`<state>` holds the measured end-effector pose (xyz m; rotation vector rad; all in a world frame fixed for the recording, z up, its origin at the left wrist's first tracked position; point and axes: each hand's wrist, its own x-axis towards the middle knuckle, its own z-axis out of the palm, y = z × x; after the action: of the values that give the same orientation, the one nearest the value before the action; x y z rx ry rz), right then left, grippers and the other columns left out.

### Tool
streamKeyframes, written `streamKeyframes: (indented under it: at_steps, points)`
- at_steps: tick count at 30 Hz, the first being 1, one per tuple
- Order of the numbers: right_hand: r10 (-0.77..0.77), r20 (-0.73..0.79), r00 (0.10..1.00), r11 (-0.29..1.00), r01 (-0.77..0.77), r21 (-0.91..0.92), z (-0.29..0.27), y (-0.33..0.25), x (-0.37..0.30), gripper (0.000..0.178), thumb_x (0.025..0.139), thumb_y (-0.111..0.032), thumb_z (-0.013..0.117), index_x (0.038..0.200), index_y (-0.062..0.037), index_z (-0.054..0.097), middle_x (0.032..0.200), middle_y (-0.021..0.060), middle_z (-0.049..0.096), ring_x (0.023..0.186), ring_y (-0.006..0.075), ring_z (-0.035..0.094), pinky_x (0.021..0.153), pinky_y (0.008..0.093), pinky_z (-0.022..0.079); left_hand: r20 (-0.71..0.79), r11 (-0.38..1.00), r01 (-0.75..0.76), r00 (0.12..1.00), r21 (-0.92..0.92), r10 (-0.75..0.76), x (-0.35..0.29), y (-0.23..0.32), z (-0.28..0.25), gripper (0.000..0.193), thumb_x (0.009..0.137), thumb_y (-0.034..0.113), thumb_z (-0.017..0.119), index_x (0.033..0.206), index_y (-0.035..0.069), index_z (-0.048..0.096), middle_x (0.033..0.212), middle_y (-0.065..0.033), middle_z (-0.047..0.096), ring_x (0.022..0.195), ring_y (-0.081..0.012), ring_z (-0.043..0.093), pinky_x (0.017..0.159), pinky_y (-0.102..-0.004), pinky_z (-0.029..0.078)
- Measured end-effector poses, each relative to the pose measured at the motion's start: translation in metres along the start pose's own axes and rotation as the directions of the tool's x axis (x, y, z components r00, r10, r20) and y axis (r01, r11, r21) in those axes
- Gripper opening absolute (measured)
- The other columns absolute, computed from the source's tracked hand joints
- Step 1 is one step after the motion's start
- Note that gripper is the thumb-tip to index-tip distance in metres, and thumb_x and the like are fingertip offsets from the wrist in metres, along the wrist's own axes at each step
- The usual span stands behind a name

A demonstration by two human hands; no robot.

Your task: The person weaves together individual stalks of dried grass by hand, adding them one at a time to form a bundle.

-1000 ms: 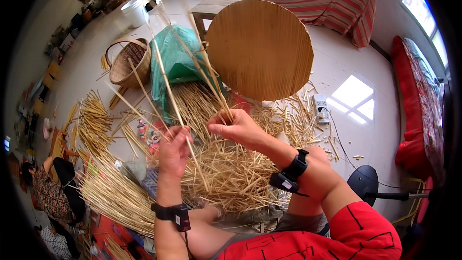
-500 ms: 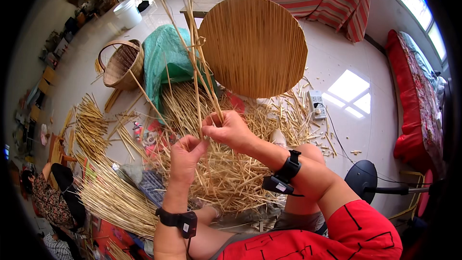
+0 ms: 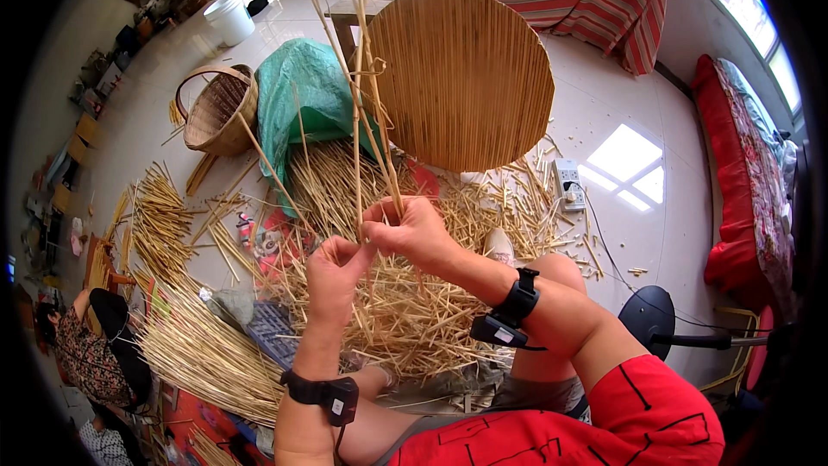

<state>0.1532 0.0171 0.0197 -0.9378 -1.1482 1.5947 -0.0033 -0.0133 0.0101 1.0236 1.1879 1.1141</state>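
Observation:
Several long straw stalks point(image 3: 360, 134) stand upright in front of me, crossed and knotted together partway up. My right hand point(image 3: 409, 226) pinches them near their lower ends, its fingers closed round the stalks. Close beside it, my left hand point(image 3: 336, 269) is closed too, thumb and forefinger pressed at the base of one stalk where the two hands meet. The exact grip of the left fingertips is partly hidden. Beneath both hands lies a loose heap of cut straw point(image 3: 423, 319).
A round slatted board point(image 3: 461, 78) leans on a low table. Left of it are a green sack point(image 3: 297, 91) and a wicker basket point(image 3: 222, 112). Straw bundles point(image 3: 207, 349) lie at the left. A power strip point(image 3: 568, 185) sits right. Another person point(image 3: 95, 349) sits far left.
The knotted stalks have tilted slightly to the right at their upper part. My left hand has shifted up a little against my right; both keep their hold.

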Motion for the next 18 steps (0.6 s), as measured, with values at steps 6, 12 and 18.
streamKeyframes:
  at_steps: [6, 12, 18]
  points:
    - [-0.045, -0.007, 0.999, 0.997, 0.044, -0.058, -0.0005, 0.0065, 0.0015, 0.016, 0.077, -0.01, 0.06, 0.083, 0.0038, 0.064, 0.069, 0.0034, 0.062, 0.06, 0.006, 0.055, 0.053, 0.0217, 0.044, -0.042, 0.998, 0.026, 0.999, 0.06, -0.023, 0.0007, -0.0034, -0.0006, 0.023, 0.078, 0.014, 0.075, 0.072, 0.005, 0.055, 0.067, 0.0029, 0.057, 0.059, -0.003, 0.047, 0.054, -0.0174, 0.036]
    - [-0.011, -0.021, 1.0, 0.998, 0.009, -0.063, 0.0, 0.0028, -0.0002, 0.013, 0.076, -0.009, 0.059, 0.08, 0.0028, 0.065, 0.067, 0.0021, 0.062, 0.06, 0.0055, 0.055, 0.053, 0.0211, 0.043, -0.026, 0.999, 0.016, 1.0, 0.029, -0.015, 0.002, -0.0081, -0.0024, 0.023, 0.077, 0.014, 0.075, 0.072, 0.005, 0.054, 0.067, 0.0025, 0.057, 0.059, -0.0031, 0.047, 0.054, -0.0171, 0.036]
    - [-0.011, -0.02, 1.0, 0.997, 0.009, -0.083, -0.0011, 0.0096, 0.002, 0.013, 0.075, -0.008, 0.059, 0.079, 0.0028, 0.065, 0.067, 0.0021, 0.062, 0.059, 0.0055, 0.054, 0.052, 0.0214, 0.042, -0.027, 0.998, 0.048, 0.999, 0.034, -0.047, 0.0018, -0.0076, -0.0019, 0.023, 0.077, 0.013, 0.075, 0.071, 0.006, 0.054, 0.067, 0.0025, 0.057, 0.058, -0.0033, 0.046, 0.053, -0.0168, 0.036]
